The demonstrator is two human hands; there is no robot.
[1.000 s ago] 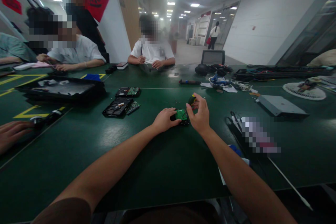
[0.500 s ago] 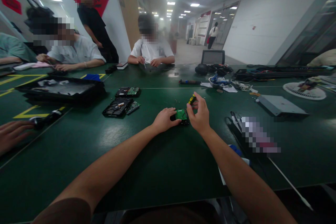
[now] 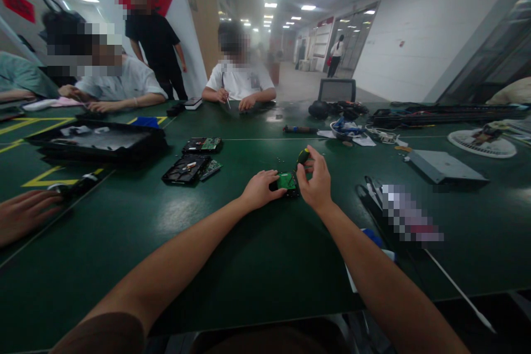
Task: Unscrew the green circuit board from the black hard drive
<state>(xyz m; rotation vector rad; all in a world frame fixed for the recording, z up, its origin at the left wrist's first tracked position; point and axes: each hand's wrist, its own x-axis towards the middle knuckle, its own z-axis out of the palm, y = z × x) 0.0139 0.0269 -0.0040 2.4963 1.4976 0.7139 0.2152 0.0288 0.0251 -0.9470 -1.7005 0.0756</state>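
A small black device with a green circuit board [image 3: 286,181] lies on the dark green table [image 3: 232,254]. My left hand [image 3: 259,189] grips its left side, fingers curled on it. My right hand [image 3: 317,180] pinches the black-and-yellow handle of a small screwdriver [image 3: 302,157], held upright with its tip down at the board's right edge. Tiny screws [image 3: 282,160] lie scattered just beyond the board.
Opened black devices with circuit boards [image 3: 191,167] and a black tray [image 3: 97,141] lie to the left. Another person's hand [image 3: 22,213] rests at the left edge. Tools, cables and a grey box [image 3: 443,167] sit on the right. People sit across the table.
My right hand has turned slightly on the screwdriver, its handle shifting a little. The standing person in black at the back has moved right. My left hand stays put.
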